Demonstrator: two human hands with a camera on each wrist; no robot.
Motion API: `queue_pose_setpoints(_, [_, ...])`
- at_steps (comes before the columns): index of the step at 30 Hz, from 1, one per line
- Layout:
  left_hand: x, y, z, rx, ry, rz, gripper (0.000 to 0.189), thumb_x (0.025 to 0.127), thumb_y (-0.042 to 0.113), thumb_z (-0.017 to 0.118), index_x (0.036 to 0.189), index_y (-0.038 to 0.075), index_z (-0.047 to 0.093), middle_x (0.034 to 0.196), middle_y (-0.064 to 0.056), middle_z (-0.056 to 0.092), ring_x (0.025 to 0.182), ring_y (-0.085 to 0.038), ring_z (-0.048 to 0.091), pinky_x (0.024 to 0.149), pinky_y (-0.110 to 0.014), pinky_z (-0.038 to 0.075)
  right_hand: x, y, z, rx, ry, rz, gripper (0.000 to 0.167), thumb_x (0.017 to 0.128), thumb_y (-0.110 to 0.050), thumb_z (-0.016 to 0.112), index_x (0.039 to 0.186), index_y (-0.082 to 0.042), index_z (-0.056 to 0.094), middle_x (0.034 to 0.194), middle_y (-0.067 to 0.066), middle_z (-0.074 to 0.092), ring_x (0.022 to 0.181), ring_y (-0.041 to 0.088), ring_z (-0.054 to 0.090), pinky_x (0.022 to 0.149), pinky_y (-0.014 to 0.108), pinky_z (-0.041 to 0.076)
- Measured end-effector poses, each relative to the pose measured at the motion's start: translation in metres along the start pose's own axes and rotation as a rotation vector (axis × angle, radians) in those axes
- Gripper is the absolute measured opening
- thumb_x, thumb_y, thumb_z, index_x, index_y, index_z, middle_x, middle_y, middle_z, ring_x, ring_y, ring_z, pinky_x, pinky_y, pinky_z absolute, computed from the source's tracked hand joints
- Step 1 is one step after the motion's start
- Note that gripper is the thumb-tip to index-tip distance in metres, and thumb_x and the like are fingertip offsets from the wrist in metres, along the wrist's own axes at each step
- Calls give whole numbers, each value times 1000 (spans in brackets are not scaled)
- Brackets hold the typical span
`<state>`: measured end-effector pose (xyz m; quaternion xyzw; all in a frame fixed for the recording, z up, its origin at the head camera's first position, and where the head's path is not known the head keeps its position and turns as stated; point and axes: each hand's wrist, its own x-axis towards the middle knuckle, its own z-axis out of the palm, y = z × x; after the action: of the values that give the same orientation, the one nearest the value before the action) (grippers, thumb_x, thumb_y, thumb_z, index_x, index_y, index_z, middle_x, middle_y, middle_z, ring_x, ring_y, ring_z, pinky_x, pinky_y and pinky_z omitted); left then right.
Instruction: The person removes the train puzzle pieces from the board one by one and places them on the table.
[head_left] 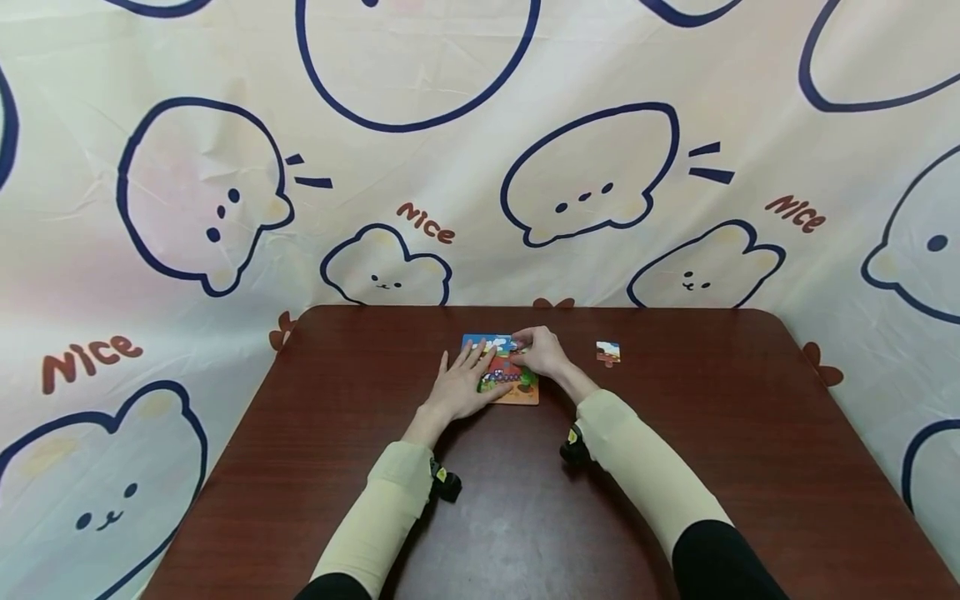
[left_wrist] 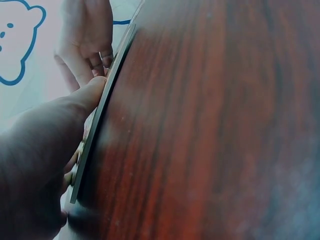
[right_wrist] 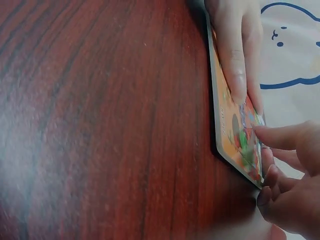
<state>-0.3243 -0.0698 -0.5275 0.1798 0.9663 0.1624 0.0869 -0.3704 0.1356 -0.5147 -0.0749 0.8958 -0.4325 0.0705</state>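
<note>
Your two cream sleeves (head_left: 663, 479) come in from the near side, dark at the near ends, a small black wrist camera (head_left: 447, 485) on each. Between your hands, toward the far side of the brown bench (head_left: 487, 533), lies a puzzle board (head_left: 529, 397): flat, picture up, blue sky with white clouds at the far end, red in the middle, green at the near right, orange along the near edge. Your left hand (head_left: 459, 386) lies over the left part of it, grip spread wide, fingers straight, touching the picture and holding nothing; thumb angled right across the near part. Your right hand (head_left: 543, 352) is at the far right part of the board, grip bent inward, thumb tip touching the picture, other fingers curled near the right edge. Whether it pinches a piece, you can't tell; the fingers hide that spot. One loose puzzle piece (head_left: 608, 351) sits on the bench to the right of your right hand, well apart from the board, its tab pointing near. Backdrop cloth (head_left: 360, 179) behind the bench: pale, blue-outlined bears, "Nice" in brown-red.
</note>
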Motion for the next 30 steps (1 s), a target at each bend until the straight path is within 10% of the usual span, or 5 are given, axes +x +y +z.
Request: queue_pose_setpoints(30, [0,0,2,62,-24,1,88,110,71,44,179,25,13,188,-2,7,176,-31,5,140,-67,2,1,1,11,83,96,-48,34,100,-7,80,134,-4,75,104,17,79,92,29,78,85,43,66])
